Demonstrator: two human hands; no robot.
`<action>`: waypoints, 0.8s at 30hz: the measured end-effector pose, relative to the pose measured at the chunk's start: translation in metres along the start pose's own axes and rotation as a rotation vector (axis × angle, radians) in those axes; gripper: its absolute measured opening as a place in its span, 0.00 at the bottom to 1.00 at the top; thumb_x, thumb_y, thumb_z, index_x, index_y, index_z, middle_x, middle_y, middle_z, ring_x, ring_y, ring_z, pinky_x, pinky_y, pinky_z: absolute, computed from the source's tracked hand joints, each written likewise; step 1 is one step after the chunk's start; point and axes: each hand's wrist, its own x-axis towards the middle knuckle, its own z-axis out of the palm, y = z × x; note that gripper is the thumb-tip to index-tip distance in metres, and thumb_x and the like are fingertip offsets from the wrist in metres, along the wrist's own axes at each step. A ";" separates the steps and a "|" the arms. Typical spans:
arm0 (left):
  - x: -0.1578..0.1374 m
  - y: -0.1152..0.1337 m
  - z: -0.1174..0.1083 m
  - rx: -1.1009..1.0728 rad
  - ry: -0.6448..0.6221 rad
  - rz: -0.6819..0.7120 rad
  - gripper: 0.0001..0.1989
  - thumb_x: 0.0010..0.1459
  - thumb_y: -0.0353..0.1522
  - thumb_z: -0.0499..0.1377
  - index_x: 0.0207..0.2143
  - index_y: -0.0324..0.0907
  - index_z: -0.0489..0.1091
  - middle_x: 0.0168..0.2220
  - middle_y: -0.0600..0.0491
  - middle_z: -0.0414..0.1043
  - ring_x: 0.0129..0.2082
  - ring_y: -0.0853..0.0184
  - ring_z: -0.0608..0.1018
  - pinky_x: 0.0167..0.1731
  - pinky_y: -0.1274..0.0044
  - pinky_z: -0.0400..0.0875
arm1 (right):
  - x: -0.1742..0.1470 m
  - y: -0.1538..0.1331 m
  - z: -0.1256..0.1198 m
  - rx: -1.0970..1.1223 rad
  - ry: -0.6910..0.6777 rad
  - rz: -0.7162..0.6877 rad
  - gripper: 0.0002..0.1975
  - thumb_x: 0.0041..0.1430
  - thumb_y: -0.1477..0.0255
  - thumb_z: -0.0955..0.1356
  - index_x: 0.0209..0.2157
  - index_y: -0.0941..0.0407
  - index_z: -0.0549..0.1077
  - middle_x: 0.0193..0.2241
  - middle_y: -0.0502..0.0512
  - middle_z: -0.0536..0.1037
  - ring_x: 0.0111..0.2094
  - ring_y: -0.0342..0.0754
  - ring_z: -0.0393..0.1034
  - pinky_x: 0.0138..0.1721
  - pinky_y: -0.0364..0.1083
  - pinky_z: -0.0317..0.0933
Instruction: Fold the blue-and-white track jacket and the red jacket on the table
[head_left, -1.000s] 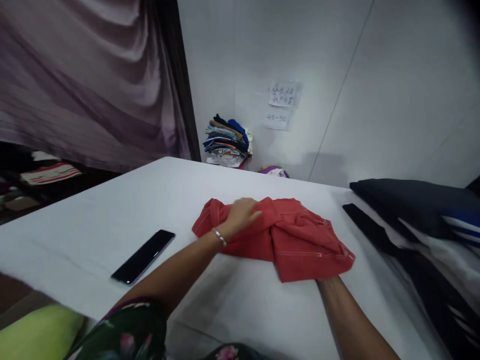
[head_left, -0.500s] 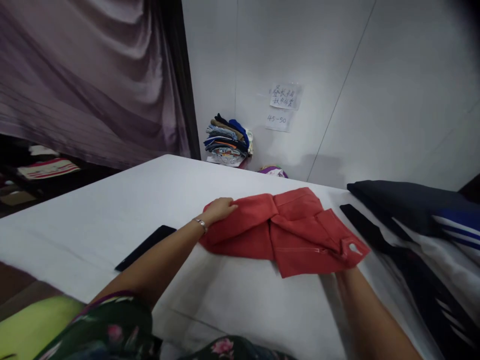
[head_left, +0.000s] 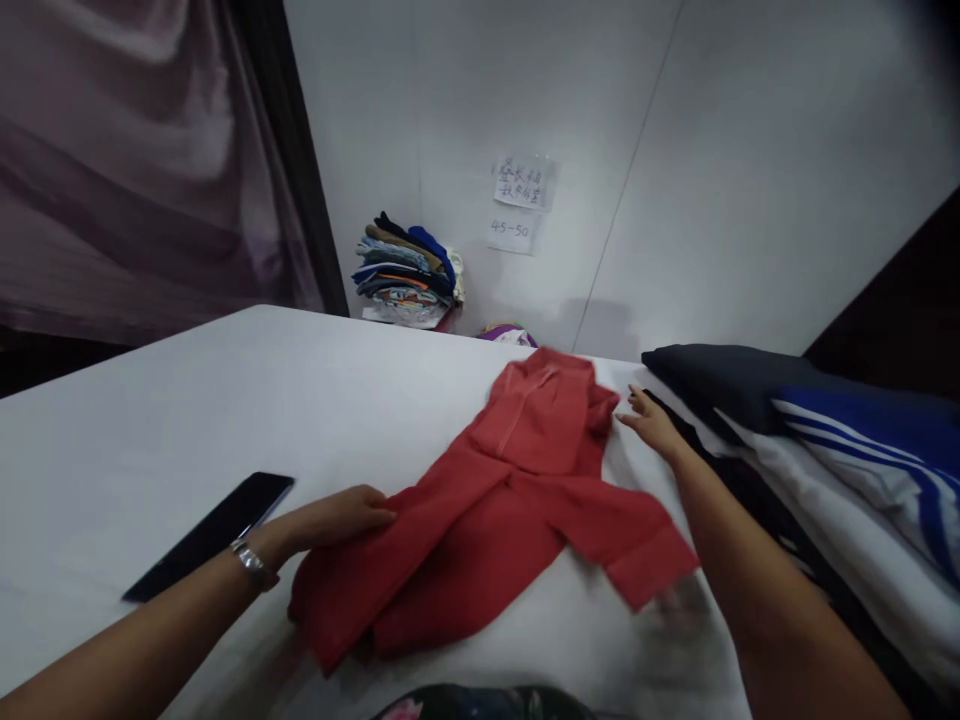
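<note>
A red garment lies loosely spread and creased on the white table, reaching from near my body to the far edge. A narrow sleeve-like or leg-like part sticks out to the right, and a seam line runs down its far part. My left hand, with a silver bracelet at the wrist, grips the garment's left edge; some fingertips are hidden by the cloth. Just right of the garment's far end, my right hand is open with fingers apart, holding nothing.
A dark flat phone-like slab lies on the white table left of the garment. Folded dark, white and blue-striped clothes line the right side. Behind the table are a clothes stack and a wall with paper signs.
The red garment has gone from bunched between both hands to stretched away from me. My right hand has let go and moved to the far side; my left has come nearer. The view has turned right.
</note>
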 end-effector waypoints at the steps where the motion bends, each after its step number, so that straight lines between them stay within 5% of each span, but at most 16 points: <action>1: 0.004 -0.002 0.000 0.058 0.016 -0.003 0.20 0.45 0.50 0.56 0.22 0.42 0.69 0.23 0.53 0.72 0.19 0.67 0.69 0.19 0.76 0.56 | -0.007 0.015 0.001 0.035 0.021 0.069 0.32 0.45 0.73 0.72 0.55 0.58 0.67 0.51 0.64 0.71 0.53 0.56 0.65 0.52 0.53 0.61; 7: 0.040 0.032 -0.026 0.275 0.300 0.075 0.26 0.47 0.56 0.51 0.26 0.42 0.69 0.27 0.49 0.74 0.27 0.62 0.74 0.26 0.75 0.61 | -0.072 0.058 -0.005 0.166 -0.036 0.251 0.28 0.50 0.62 0.69 0.52 0.59 0.69 0.51 0.66 0.72 0.51 0.58 0.68 0.43 0.51 0.67; 12: 0.098 0.078 -0.017 0.261 0.289 0.123 0.31 0.51 0.57 0.45 0.32 0.40 0.70 0.35 0.45 0.76 0.33 0.59 0.76 0.30 0.74 0.65 | -0.114 0.045 0.004 0.244 -0.142 0.414 0.30 0.54 0.61 0.67 0.57 0.59 0.63 0.47 0.64 0.75 0.47 0.55 0.71 0.43 0.50 0.67; 18: 0.130 0.097 0.015 0.381 0.367 0.208 0.29 0.50 0.55 0.50 0.36 0.40 0.71 0.42 0.41 0.74 0.40 0.55 0.76 0.36 0.71 0.67 | -0.153 0.027 0.012 0.232 -0.317 0.280 0.31 0.49 0.57 0.71 0.52 0.58 0.68 0.39 0.57 0.77 0.41 0.53 0.72 0.44 0.49 0.66; 24: 0.128 0.106 0.030 0.193 0.522 0.355 0.10 0.49 0.39 0.57 0.31 0.42 0.67 0.35 0.49 0.74 0.35 0.61 0.75 0.33 0.74 0.67 | -0.185 -0.014 0.025 0.284 -0.650 0.109 0.19 0.49 0.60 0.72 0.42 0.54 0.75 0.36 0.51 0.76 0.36 0.47 0.69 0.39 0.45 0.64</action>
